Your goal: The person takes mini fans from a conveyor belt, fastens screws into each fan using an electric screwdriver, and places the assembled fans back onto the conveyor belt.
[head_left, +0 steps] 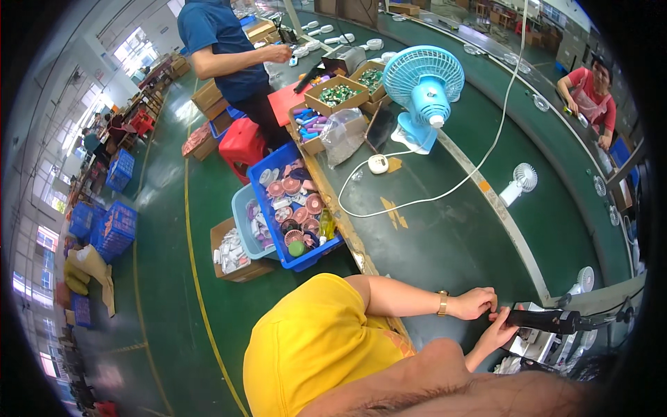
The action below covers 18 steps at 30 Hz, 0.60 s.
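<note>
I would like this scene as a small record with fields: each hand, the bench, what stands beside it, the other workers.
Left hand: fingers curled, gold watch at wrist, close to the right
Right hand: at the end of a black cylindrical tool; grip unclear
Bench: green top, light-blue desk fan
Beside bench: blue crate with pink fan parts
Other workers: one in blue shirt, one in red

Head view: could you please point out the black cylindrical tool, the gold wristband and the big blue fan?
Black cylindrical tool (545, 320): head view, middle of its barrel.
Gold wristband (442, 304): head view, on the band.
Big blue fan (430, 104): head view, motor housing.
</note>
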Each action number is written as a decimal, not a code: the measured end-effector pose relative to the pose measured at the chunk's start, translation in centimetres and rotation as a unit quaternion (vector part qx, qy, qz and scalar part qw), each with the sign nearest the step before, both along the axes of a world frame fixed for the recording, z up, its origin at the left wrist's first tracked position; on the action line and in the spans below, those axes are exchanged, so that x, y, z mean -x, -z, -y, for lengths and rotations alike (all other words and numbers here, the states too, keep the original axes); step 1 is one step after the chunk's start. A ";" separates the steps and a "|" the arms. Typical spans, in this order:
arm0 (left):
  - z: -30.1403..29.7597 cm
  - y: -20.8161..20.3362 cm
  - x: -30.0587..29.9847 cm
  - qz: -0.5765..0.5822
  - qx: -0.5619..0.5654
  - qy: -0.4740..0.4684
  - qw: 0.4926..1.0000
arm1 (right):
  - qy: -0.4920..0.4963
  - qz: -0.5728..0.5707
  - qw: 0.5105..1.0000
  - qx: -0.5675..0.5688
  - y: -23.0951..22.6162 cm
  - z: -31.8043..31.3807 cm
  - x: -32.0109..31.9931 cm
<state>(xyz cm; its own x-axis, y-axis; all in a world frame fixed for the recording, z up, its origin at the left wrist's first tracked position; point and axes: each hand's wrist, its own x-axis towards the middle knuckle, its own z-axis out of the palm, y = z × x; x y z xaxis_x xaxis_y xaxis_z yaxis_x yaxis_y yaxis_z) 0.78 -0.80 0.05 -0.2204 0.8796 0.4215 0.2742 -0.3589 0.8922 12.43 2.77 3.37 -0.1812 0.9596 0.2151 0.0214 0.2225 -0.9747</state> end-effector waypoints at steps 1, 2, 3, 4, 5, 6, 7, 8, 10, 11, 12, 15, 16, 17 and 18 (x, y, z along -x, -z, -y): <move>0.0 -0.1 0.0 0.004 0.016 0.002 1.000 | 0.009 0.002 1.000 0.004 0.0 -0.1 0.0; 0.0 -0.3 0.1 0.009 0.032 0.005 0.999 | 0.019 0.004 1.000 0.008 0.1 -0.1 0.0; 0.0 -0.4 0.1 0.007 0.030 0.008 1.000 | 0.022 0.002 1.000 0.005 0.1 -0.3 -0.2; 0.1 -0.3 0.0 0.005 0.037 0.011 0.999 | 0.024 0.017 1.000 0.006 0.2 -0.3 -0.5; 0.1 -0.3 0.0 0.002 0.043 0.015 0.999 | 0.027 0.032 0.999 0.007 0.2 -0.4 -0.7; 0.0 -0.3 -0.1 -0.001 0.041 0.020 0.999 | 0.032 0.029 0.999 0.005 0.1 -0.4 -0.9; 0.1 0.0 0.0 0.001 0.037 0.016 0.999 | 0.038 0.068 0.997 0.000 -0.2 -0.3 -0.8; 0.1 0.2 0.1 0.003 0.033 0.012 0.999 | 0.045 0.107 0.993 -0.004 -0.5 -0.2 -0.8; 0.2 -0.1 0.2 0.008 0.033 0.013 0.999 | 0.050 0.164 0.985 0.006 -1.0 -0.3 -1.1; 0.3 -0.3 0.2 0.012 0.031 0.012 0.999 | 0.054 0.219 0.974 0.016 -1.5 -0.1 -1.3; 0.3 -0.3 0.2 0.010 0.032 0.016 0.999 | 0.040 0.212 0.976 -0.003 -2.1 0.2 -1.3; 0.3 -0.7 0.3 0.017 0.014 0.004 1.000 | -0.005 0.308 0.951 0.010 -2.2 0.0 -2.2; 0.2 -0.7 0.5 0.033 0.033 0.009 0.999 | -0.023 0.344 0.938 -0.018 -2.9 0.2 -2.2; 0.0 -0.9 0.7 0.049 0.051 0.014 0.997 | -0.049 0.374 0.926 -0.017 -3.0 0.2 -2.4; -0.1 -1.0 0.9 0.047 0.047 0.014 0.998 | -0.074 0.403 0.912 -0.017 -3.1 0.4 -2.6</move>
